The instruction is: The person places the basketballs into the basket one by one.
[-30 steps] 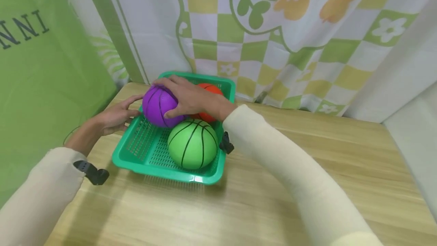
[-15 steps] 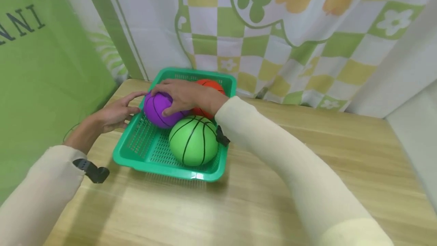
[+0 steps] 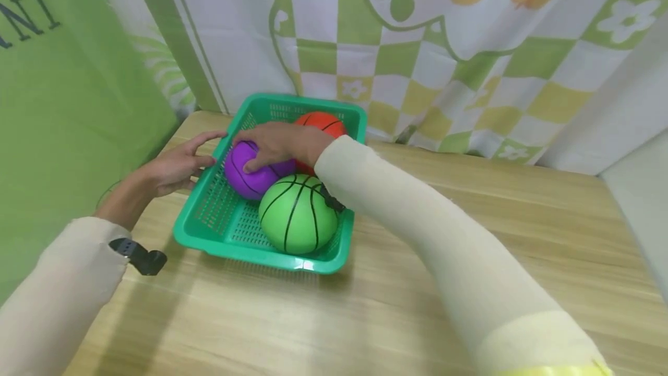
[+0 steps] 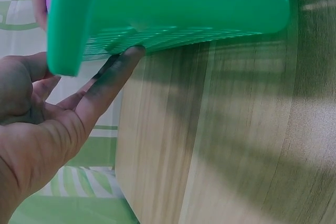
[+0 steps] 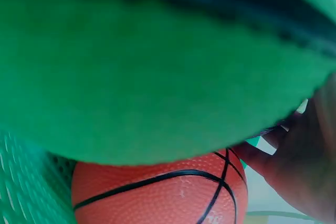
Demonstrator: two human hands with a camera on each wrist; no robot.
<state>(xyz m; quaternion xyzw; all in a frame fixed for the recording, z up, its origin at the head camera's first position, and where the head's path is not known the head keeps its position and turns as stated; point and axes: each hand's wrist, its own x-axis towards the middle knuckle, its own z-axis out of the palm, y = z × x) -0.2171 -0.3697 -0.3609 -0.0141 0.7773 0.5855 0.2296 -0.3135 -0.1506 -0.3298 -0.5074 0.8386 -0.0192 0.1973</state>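
Note:
A green plastic basket (image 3: 261, 257) holds three small basketballs. My right hand (image 3: 273, 141) grips the purple basketball (image 3: 244, 181) from above, thumb and fingers spread over its top, at the basket's left side. Nearest me in the basket lies the green basketball (image 3: 297, 216), which fills much of the right wrist view. Behind it, partly covered by my right wrist, is the orange-red basketball (image 3: 319, 122). My left hand (image 3: 177, 167) is at the basket's left wall with fingers extended. In the left wrist view, its fingers (image 4: 107, 85) reach along the outside under the rim.
The basket stands on a wooden table (image 3: 443, 260) that extends to the right. A checked, flowered curtain (image 3: 396, 57) hangs behind it, and a green cloth (image 3: 78, 132) with dark letters hangs at the left. Black wrist cameras (image 3: 141, 257) sit on both sleeves.
My right hand and the purple basketball have moved lower into the basket and slightly right. My left hand stays by the left wall. The head view has tilted down a little.

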